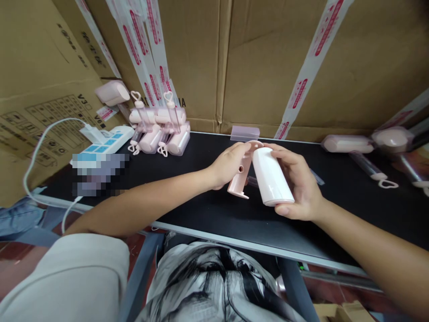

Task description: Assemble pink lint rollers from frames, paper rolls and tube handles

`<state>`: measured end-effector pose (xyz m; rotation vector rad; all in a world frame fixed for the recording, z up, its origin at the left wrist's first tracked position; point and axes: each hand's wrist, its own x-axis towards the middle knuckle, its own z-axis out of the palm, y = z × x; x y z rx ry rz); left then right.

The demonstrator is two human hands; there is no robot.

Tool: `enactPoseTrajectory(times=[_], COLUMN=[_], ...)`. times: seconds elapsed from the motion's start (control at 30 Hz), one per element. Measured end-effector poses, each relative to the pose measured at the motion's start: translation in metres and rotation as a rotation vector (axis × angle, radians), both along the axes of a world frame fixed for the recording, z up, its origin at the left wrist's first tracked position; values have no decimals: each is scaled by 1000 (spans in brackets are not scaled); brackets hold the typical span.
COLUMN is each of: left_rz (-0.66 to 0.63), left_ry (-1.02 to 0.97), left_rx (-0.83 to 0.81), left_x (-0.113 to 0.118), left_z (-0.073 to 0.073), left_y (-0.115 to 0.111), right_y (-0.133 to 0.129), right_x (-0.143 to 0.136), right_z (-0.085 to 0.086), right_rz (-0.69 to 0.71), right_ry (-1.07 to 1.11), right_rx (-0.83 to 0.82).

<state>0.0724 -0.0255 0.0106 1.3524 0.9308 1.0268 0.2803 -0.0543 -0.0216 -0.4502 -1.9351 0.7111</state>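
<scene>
Centre of frame: left hand (228, 167) grips pink shell (238, 182), right hand (304, 185) grips white casing (272, 176); likely fitting step, next calling for alignment.

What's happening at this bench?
A person's left hand holds a pink shell and the right hand a white casing, side by side over the black work surface. Whether the parts touch at the top is unclear. Pink containers stand near the power strip on the left; similar pink pieces lie at the right.
</scene>
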Motion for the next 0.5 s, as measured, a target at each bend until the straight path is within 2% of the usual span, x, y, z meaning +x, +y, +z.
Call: enactPoseTrajectory(times=[0.1, 0.23, 0.33, 0.5], left_rz=[53, 141, 112, 105], left_ry=[-16, -46, -72, -58], left_rx=[51, 29, 11, 54], left_x=[3, 7, 8, 7], left_z=[0, 0, -1, -2], left_y=[-2, -5, -6, -7], right_y=[-1, 3, 5, 3], right_x=[-6, -10, -10, -7], right_z=[-3, -11, -17, -20], right_rz=[-37, -35, -43, -168], right_ry=[53, 32, 6, -32], right_rx=[-25, 52, 117, 145])
